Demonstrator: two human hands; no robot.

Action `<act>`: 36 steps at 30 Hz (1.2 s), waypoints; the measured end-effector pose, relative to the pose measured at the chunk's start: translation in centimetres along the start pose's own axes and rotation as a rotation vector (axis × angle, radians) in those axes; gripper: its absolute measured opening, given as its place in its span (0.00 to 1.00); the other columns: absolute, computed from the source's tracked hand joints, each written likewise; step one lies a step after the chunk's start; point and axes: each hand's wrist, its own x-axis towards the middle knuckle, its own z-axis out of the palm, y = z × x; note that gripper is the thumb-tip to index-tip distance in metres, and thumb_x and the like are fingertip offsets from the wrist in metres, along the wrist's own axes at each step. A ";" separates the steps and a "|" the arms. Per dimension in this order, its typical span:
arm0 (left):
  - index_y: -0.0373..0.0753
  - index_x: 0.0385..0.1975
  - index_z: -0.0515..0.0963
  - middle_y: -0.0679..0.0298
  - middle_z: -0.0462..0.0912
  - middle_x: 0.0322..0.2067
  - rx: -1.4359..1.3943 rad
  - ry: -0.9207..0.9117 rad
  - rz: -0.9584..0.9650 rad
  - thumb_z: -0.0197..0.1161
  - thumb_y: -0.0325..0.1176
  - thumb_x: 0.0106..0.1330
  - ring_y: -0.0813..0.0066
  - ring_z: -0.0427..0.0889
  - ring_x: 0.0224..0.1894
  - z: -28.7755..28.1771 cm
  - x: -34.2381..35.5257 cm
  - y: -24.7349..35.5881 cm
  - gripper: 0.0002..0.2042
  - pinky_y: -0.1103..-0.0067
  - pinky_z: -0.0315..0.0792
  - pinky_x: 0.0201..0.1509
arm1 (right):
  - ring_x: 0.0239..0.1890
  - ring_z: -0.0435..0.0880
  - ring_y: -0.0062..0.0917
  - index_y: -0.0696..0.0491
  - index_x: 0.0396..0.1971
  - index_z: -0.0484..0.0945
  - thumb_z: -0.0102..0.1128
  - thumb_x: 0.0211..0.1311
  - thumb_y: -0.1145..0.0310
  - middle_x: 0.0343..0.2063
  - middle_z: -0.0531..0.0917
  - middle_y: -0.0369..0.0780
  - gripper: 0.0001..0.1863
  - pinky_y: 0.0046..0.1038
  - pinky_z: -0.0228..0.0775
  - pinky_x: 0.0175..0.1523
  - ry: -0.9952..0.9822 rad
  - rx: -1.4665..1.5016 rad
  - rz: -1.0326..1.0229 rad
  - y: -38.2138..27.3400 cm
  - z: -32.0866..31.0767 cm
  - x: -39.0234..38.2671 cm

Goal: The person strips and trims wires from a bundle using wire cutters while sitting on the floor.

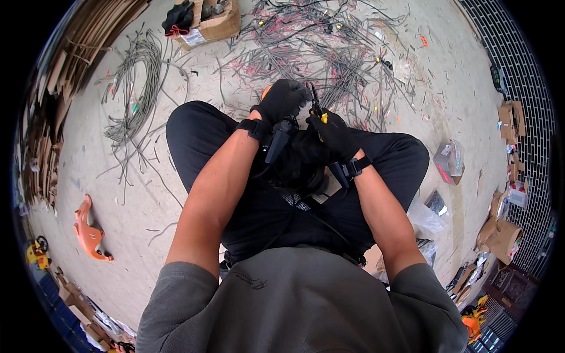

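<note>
My right hand, in a black glove, is wrapped round pliers with dark jaws and yellow-and-black handles. The jaws point up and away from me. Just left of them is my left hand, gloved too, its fingers curled together. What those fingers hold, if anything, is too small to make out. An orange thing, mostly hidden, shows behind my left wrist. Both hands are above my crossed legs, where a dark object in my lap is partly covered by them.
Cut cable pieces litter the floor ahead. A cable coil lies to the left, near an opened cardboard box with black gloves on it. An orange plastic cover is at left; a small box sits right of my knee.
</note>
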 end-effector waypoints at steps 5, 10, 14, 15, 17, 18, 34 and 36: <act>0.34 0.30 0.80 0.70 0.77 0.20 0.002 -0.039 -0.030 0.58 0.36 0.65 0.86 0.73 0.22 -0.1 -0.1 0.1 0.11 0.85 0.68 0.27 | 0.30 0.77 0.22 0.60 0.40 0.77 0.51 0.69 0.64 0.27 0.80 0.38 0.13 0.26 0.68 0.36 0.005 0.002 -0.007 0.2 0.0 0.0; 0.34 0.27 0.80 0.70 0.78 0.20 0.075 -0.015 -0.006 0.59 0.35 0.63 0.86 0.72 0.22 0.0 -0.1 0.2 0.10 0.83 0.68 0.28 | 0.29 0.76 0.22 0.59 0.39 0.77 0.51 0.69 0.64 0.27 0.80 0.38 0.12 0.26 0.67 0.34 0.036 0.010 0.013 0.1 0.2 0.0; 0.33 0.26 0.80 0.70 0.78 0.20 0.098 -0.005 0.022 0.60 0.33 0.61 0.86 0.72 0.22 -0.2 0.1 -0.2 0.09 0.83 0.68 0.27 | 0.28 0.75 0.23 0.58 0.36 0.76 0.51 0.69 0.64 0.25 0.79 0.38 0.12 0.27 0.67 0.34 0.038 0.003 0.007 -0.5 0.1 0.1; 0.33 0.26 0.80 0.68 0.78 0.19 0.087 0.003 0.036 0.61 0.33 0.60 0.84 0.73 0.21 -0.1 0.1 -0.3 0.09 0.82 0.68 0.26 | 0.28 0.75 0.23 0.58 0.36 0.76 0.51 0.69 0.65 0.25 0.78 0.38 0.11 0.27 0.66 0.33 0.038 -0.004 0.002 -0.6 0.1 0.1; 0.33 0.26 0.81 0.65 0.79 0.18 0.064 0.018 0.063 0.62 0.33 0.58 0.82 0.75 0.19 -0.1 0.3 -0.5 0.09 0.80 0.69 0.23 | 0.27 0.75 0.23 0.58 0.36 0.75 0.51 0.69 0.65 0.25 0.78 0.38 0.11 0.28 0.66 0.33 0.037 -0.014 -0.006 -0.7 0.0 0.1; 0.33 0.26 0.81 0.65 0.80 0.18 0.071 0.020 0.059 0.62 0.33 0.58 0.82 0.75 0.19 -0.1 0.2 -0.5 0.09 0.81 0.69 0.23 | 0.29 0.75 0.27 0.58 0.38 0.75 0.51 0.67 0.67 0.27 0.77 0.40 0.10 0.29 0.67 0.34 0.017 -0.017 0.012 -0.8 0.0 0.1; 0.33 0.28 0.80 0.69 0.78 0.20 0.115 0.026 0.031 0.62 0.33 0.60 0.86 0.73 0.23 -0.2 0.0 0.1 0.08 0.82 0.69 0.28 | 0.38 0.76 0.43 0.57 0.47 0.74 0.53 0.58 0.75 0.37 0.74 0.49 0.16 0.38 0.69 0.39 -0.027 -0.087 0.120 0.1 0.3 -0.2; 0.34 0.28 0.79 0.69 0.78 0.21 0.084 0.026 0.043 0.63 0.33 0.60 0.85 0.73 0.23 -0.2 0.0 0.1 0.08 0.82 0.69 0.29 | 0.38 0.77 0.42 0.57 0.48 0.74 0.53 0.58 0.74 0.38 0.74 0.49 0.16 0.38 0.70 0.39 -0.025 -0.107 0.118 -0.3 0.2 -0.2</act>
